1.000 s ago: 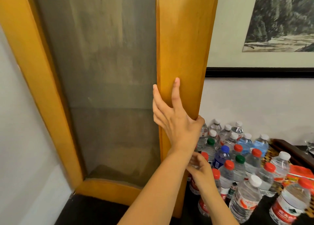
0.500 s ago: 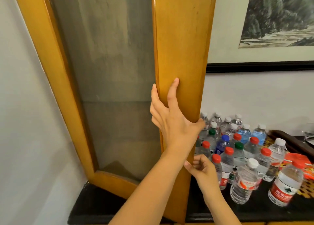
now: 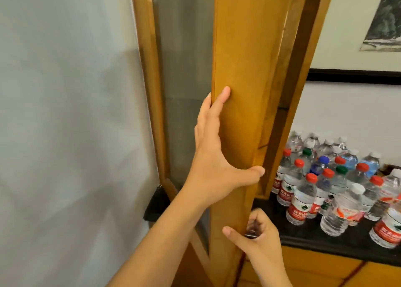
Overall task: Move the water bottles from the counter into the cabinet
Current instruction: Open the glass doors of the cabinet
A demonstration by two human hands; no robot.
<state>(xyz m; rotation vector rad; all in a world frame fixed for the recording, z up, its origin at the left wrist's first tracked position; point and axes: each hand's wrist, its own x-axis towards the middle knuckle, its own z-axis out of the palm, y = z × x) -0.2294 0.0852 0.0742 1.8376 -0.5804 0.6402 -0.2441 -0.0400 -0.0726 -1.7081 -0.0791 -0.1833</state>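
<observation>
Both hands are on the tall honey-coloured wooden cabinet door (image 3: 236,104) with its grey glass pane: the left hand (image 3: 213,156) grips its free edge, fingers wrapped round the far side and thumb stretched across the near face, while the right hand (image 3: 255,232), lower down, has its fingers curled round a small dark object (image 3: 251,234) at the door's edge, too blurred to name. Compared with half a second ago, the door has swung outward toward the camera, so a gap now shows between it and the matching wooden cabinet frame (image 3: 303,74), with a strip of shadowed interior and a shelf edge visible there; the right hand has also come closer to the door than before. That open door stands between the camera and most of the cabinet interior, so what lies inside cannot be told. To the right, the clear plastic water bottles (image 3: 329,178) with red, white, green and blue caps stand upright in a tight cluster on the black counter top (image 3: 303,239), just beside the cabinet frame. Behind them rises a white wall (image 3: 347,113), and above hangs a black-framed ink landscape picture (image 3: 382,26). Another pale wall (image 3: 65,135) fills the left side.
</observation>
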